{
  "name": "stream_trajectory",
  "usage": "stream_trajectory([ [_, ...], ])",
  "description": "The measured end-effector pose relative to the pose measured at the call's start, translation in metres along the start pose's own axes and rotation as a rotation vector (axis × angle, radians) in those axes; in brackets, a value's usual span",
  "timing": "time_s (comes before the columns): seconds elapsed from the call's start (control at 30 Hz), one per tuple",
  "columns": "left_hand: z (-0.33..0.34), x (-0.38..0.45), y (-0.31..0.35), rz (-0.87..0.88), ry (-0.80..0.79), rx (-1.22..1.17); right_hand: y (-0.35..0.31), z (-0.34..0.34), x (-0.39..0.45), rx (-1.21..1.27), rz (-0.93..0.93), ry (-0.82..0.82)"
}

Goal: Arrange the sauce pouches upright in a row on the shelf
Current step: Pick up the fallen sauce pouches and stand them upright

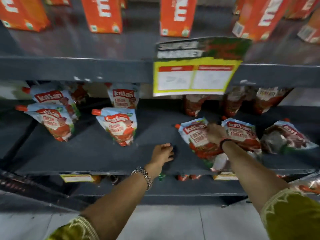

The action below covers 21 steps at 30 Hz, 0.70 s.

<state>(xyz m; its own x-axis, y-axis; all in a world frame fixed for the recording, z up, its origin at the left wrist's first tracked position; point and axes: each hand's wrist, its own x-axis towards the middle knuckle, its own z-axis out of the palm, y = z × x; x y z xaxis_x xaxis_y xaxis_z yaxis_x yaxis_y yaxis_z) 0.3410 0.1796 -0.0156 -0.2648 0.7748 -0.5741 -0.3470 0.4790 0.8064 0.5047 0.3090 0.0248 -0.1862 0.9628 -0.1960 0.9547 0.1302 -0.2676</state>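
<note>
Several tomato sauce pouches with orange caps stand on the dark grey shelf [97,153]. One pouch [119,126] stands upright mid-shelf, and two more [55,122] stand at the left. My right hand [214,133] reaches between a leaning pouch [195,141] and its right neighbour [242,134]; motion blur hides whether it grips either. My left hand [162,153] hovers over the bare shelf with fingers apart, holding nothing. Another pouch [284,137] lies tilted at the far right.
More pouches [123,98] stand at the back of the shelf. A yellow price card [194,77] hangs from the upper shelf edge. Orange cartons [176,16] line the upper shelf. A lower shelf holds more goods under the front edge.
</note>
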Motion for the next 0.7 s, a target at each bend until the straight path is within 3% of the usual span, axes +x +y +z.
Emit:
stream_trajectory([
  [0.23,0.068,0.018,-0.008,0.091,0.103,0.287,0.022,-0.009,0.015,-0.003,-0.006,-0.133],
  [0.33,0.084,0.010,-0.013,0.144,0.225,0.346,0.034,-0.013,0.019,0.184,0.027,-0.246],
  [0.43,0.090,0.001,-0.005,0.165,0.237,0.213,0.044,-0.021,0.019,0.589,0.178,-0.379],
  [0.6,0.091,-0.006,0.033,0.392,0.400,0.166,0.048,-0.042,0.021,0.913,0.038,-0.129],
  [0.7,0.089,0.002,0.056,0.479,0.450,0.166,0.045,-0.063,0.021,0.797,-0.149,0.071],
])
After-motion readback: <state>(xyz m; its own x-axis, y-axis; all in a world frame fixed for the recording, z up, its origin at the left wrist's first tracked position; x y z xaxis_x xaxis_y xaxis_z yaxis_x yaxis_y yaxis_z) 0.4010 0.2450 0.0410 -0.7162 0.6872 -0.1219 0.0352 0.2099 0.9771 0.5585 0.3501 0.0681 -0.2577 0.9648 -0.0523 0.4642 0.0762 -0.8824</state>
